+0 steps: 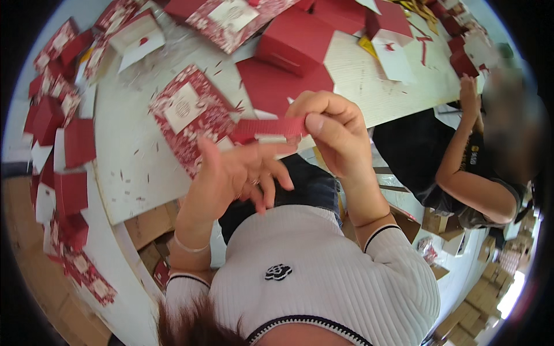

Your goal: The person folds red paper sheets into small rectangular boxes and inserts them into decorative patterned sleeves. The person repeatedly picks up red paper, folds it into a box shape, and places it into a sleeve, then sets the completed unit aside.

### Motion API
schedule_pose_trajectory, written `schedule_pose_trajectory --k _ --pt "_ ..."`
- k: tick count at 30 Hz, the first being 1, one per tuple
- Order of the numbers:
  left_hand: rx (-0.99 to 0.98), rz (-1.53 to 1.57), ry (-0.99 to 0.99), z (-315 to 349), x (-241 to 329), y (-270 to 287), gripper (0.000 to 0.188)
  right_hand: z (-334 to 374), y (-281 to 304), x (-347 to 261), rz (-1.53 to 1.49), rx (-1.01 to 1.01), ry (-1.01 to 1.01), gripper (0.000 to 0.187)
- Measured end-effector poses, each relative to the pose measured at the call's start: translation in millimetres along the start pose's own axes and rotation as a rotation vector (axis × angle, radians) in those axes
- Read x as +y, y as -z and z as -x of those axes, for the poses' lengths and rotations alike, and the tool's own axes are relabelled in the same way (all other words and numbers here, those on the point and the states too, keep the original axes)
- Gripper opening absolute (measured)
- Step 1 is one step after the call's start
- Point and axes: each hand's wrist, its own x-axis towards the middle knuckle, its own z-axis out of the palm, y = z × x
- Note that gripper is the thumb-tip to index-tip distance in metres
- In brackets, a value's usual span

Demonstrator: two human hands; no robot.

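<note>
A flat red strip [266, 127] with fine cross ribs stretches sideways in front of me; I cannot tell whether it is ribbon or paper. Its right end is pinched between the thumb and fingers of my right hand [340, 132]. Just below the strip's left part is my left hand [231, 173], its fingers spread and its index finger reaching under the strip; whether it touches is unclear. Behind the strip, a red-and-white floral box panel [193, 118] with a cream label lies on the table. Farther back stands a red box [297, 40], over a flat red sheet [262, 86].
On the pale table [133, 196] are small dark red scraps. Red and floral boxes [72, 190] line the left side. An open white-lined box [138, 40] sits at the back left. At right, another person [473, 155] is seated by the table; brown cartons [485, 294] stand beyond.
</note>
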Motion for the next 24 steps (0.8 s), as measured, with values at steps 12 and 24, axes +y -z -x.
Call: schedule_pose_trajectory --k 12,24 --pt "0.654 -0.336 -0.444 -13.2 -18.9 -3.8 0.03 20.2 -11.3 21.9 -0.047 -0.296 0.196 0.012" --pt "0.762 -0.668 -0.67 -7.3 -20.2 -1.3 0.018 -5.5 -17.5 31.0 0.481 -0.049 0.274 0.015"
